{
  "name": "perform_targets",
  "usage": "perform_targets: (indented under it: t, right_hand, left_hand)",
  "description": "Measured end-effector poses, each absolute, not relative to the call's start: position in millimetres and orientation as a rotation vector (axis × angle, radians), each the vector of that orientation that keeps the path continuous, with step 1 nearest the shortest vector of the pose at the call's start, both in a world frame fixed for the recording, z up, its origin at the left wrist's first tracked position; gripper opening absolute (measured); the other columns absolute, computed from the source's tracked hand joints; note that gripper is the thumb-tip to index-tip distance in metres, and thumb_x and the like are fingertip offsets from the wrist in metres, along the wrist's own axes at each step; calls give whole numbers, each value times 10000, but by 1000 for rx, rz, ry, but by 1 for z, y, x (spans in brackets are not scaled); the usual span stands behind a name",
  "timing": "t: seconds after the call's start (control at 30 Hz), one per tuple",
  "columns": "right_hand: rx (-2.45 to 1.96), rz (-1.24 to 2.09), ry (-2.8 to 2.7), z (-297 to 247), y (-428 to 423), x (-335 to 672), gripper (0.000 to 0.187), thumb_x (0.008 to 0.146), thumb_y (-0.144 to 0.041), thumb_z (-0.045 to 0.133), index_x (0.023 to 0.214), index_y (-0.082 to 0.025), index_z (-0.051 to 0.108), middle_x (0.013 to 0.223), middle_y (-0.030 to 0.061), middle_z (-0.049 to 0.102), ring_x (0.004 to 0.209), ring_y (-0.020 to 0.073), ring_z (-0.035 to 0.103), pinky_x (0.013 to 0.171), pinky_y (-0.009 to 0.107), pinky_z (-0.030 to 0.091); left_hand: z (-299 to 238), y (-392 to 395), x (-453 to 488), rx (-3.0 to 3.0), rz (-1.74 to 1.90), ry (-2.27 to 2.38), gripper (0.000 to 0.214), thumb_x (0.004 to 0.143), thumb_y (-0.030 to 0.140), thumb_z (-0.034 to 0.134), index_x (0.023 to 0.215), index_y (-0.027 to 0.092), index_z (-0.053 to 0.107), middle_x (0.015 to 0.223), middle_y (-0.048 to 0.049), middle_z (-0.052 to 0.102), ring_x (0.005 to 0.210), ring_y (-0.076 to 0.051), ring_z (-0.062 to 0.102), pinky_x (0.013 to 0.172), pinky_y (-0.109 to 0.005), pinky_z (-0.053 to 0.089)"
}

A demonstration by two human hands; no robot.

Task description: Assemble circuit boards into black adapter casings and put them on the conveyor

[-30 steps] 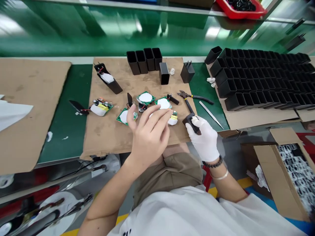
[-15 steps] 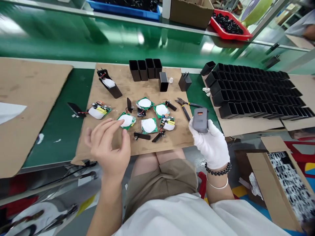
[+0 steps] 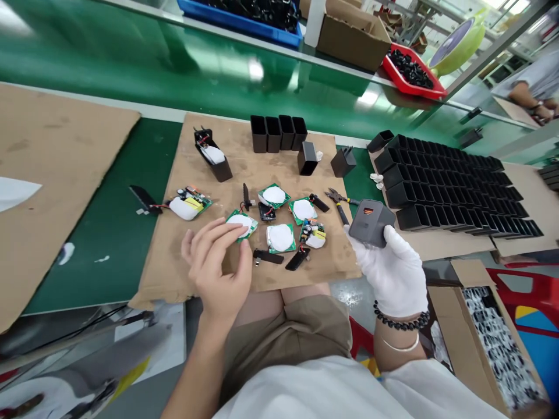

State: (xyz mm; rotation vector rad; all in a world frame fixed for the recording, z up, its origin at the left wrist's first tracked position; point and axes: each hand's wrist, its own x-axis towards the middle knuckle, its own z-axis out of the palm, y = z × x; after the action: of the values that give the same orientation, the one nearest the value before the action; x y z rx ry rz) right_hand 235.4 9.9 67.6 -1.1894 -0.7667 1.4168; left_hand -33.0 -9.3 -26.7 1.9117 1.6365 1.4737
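Note:
My right hand (image 3: 393,273), in a white glove, grips a dark grey USB charger (image 3: 371,223) with its port side and one long side showing. Bare and curved, my left hand (image 3: 220,265) has thumb and fingers apart, with nothing visible between them. Its fingertips are over the edge of a green circuit board (image 3: 241,222) with a white pad; I cannot tell whether they touch it. Several similar boards, such as one with a white pad (image 3: 280,237), lie close by with small black end pieces (image 3: 268,256). Pliers (image 3: 338,203) lie partly behind the charger.
Open black cases (image 3: 273,137) stand at the back of the cardboard sheet (image 3: 170,265). A part-assembled charger (image 3: 213,156) lies to their left, a closed charger (image 3: 343,161) to their right. Rows of black cases (image 3: 441,189) fill the right side. A co-worker's hands (image 3: 544,109) show at far right.
The view has shifted, so the table things appear further right. My right hand has tilted the charger, showing more of its side. My left hand stays by the same board, fingers still apart.

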Motion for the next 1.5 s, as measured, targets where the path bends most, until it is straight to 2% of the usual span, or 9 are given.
perform_targets:
  t: [0.2, 0.4, 0.63, 0.83, 0.9, 1.0, 1.23, 1.4, 1.5]
  right_hand:
    - [-1248, 1193, -1179, 99, 106, 232, 378, 710, -395, 852, 935, -261, 580, 1157, 27, 752, 1119, 278, 732, 921, 506, 656]
    - [-1185, 1308, -1696, 119, 111, 172, 620, 585, -604, 955, 846, -255, 515, 894, 7, 665, 836, 228, 688, 734, 415, 610]
    - [-1030, 798, -1752, 102, 151, 140, 539, 635, -453, 952, 786, -253, 475, 850, -21, 575, 873, 193, 625, 889, 402, 586]
    - [-1631, 174, -1875, 110, 309, 162, 296, 742, -81, 768, 834, -207, 517, 1055, 17, 655, 1059, 167, 623, 1028, 331, 510]
    - [-1778, 180, -1839, 106, 341, 171, 93, 898, -184, 660, 875, -133, 584, 1088, 54, 666, 1093, 169, 635, 1021, 332, 504]
    - [-1897, 264, -1799, 96, 360, 183, 206, 989, -297, 659, 1047, -99, 655, 1109, 58, 679, 998, 155, 673, 922, 354, 586]
    - [-1769, 469, -1962, 109, 317, 207, 227, 766, -169, 796, 953, -83, 701, 1128, 85, 751, 1114, 238, 675, 1032, 359, 527]
    - [-1311, 924, -2385, 107, 246, 209, 480, 599, -222, 901, 1066, -226, 791, 1056, 8, 796, 937, 200, 719, 941, 397, 592]
    - [-1284, 857, -2298, 93, 223, 204, 363, 557, -196, 893, 909, -220, 808, 887, -19, 778, 825, 171, 685, 918, 373, 580]
  left_hand:
    - [-8, -5, -31, 1844, 1783, 1628, 295, 897, 102, 678, 1158, 238, 706, 1165, -93, 719, 1305, -291, 624, 1147, -519, 497]
    - [9, -6, -22, 1848, 1703, 1431, 648, 949, 175, 640, 1564, 198, 437, 1450, -166, 630, 1491, -306, 513, 1210, -482, 486]
    - [26, 4, -1, 1960, 1518, 1015, 787, 931, 70, 527, 1659, 184, 250, 1534, -189, 598, 1498, -275, 532, 1283, -490, 426]
    - [5, 12, -6, 1665, 1625, 1008, 509, 958, 72, 568, 1441, 231, 541, 1248, -108, 777, 1165, -186, 752, 1025, -302, 617]
    - [3, 14, -7, 1667, 1635, 1064, 395, 960, 75, 574, 1321, 226, 617, 1177, -87, 791, 1098, -175, 764, 981, -285, 624]
    - [4, 15, -6, 1723, 1638, 1090, 291, 956, 78, 585, 1198, 215, 672, 1072, -65, 801, 1009, -161, 767, 916, -263, 623]
    - [5, 17, -5, 1740, 1601, 1112, 216, 975, 111, 571, 1125, 187, 708, 951, -73, 798, 900, -163, 763, 811, -267, 619]
    - [4, 16, 0, 1730, 1534, 1131, 198, 1000, 176, 549, 1071, 179, 733, 926, -85, 802, 862, -170, 761, 802, -284, 623]
    - [0, 17, 1, 1711, 1512, 1151, 194, 1001, 211, 557, 1042, 175, 743, 906, -88, 802, 849, -176, 764, 789, -287, 624]
